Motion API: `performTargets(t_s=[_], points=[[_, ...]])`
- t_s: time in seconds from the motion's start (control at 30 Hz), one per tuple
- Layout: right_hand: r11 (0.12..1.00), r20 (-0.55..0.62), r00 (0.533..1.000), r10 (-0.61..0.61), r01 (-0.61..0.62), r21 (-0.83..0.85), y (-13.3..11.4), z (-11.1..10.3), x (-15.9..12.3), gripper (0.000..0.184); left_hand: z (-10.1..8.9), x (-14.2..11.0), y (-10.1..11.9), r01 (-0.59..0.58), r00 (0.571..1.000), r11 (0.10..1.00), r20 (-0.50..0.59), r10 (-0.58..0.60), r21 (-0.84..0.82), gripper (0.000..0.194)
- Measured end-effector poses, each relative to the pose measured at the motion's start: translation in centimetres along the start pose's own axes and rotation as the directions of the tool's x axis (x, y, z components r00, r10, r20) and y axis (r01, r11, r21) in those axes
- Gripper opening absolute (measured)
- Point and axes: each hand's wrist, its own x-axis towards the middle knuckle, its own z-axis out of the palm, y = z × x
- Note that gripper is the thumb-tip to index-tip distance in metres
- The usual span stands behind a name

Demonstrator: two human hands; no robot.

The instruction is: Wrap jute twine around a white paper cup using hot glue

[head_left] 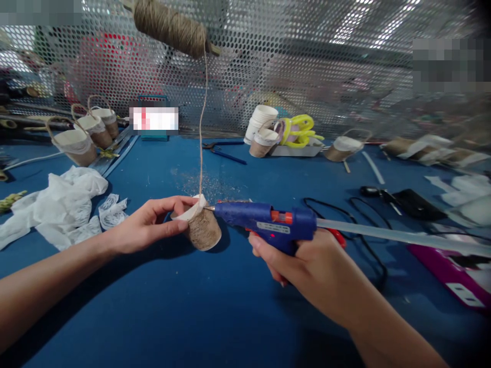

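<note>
Between the thumb and fingers of my left hand (148, 225) is the rim of a small paper cup (204, 231), tilted on its side. Brown twine is wound around most of the cup, and its white rim shows. My right hand (312, 271) is closed around the handle of a blue hot glue gun (264, 220). The gun's metal nozzle meets the cup near the rim. A long translucent glue stick (383, 237) sticks out of its back. A strand of twine (201, 138) runs from the cup up to a large spool (171, 28) hanging above.
Finished-looking twine cups with handles (76, 147) stand at left, near white lace (61, 204). Blue-handled pliers (230, 153), stacked white cups (261, 122) and yellow-handled scissors (301, 132) lie at the back. A black cord (378, 255) and a purple object (441, 276) are at right.
</note>
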Motion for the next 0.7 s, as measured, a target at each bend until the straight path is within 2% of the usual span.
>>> performTargets(t_s=[0.2,0.33,0.47,0.7], points=[[0.997,0.059,0.996,-0.061,0.064,-0.046,-0.46,0.21,-0.17,0.041,0.20,0.10,0.19,0.008,1.000,1.000,-0.018,-0.008,-0.005,0.018],[0.991,0.017,0.993,-0.118,0.119,-0.054,-0.71,0.54,-0.29,0.031,0.17,0.07,0.19,-0.003,1.000,1.000,-0.007,0.003,0.021,0.019],[0.992,0.014,0.993,-0.119,0.119,-0.046,-0.71,0.84,-0.39,0.024,0.15,0.08,0.22,-0.021,1.000,0.999,0.001,0.021,0.047,0.017],[0.984,-0.024,0.990,-0.139,0.135,-0.113,-0.58,0.59,-0.34,0.026,0.17,0.19,0.24,-0.011,1.000,0.999,-0.015,0.011,0.033,0.019]])
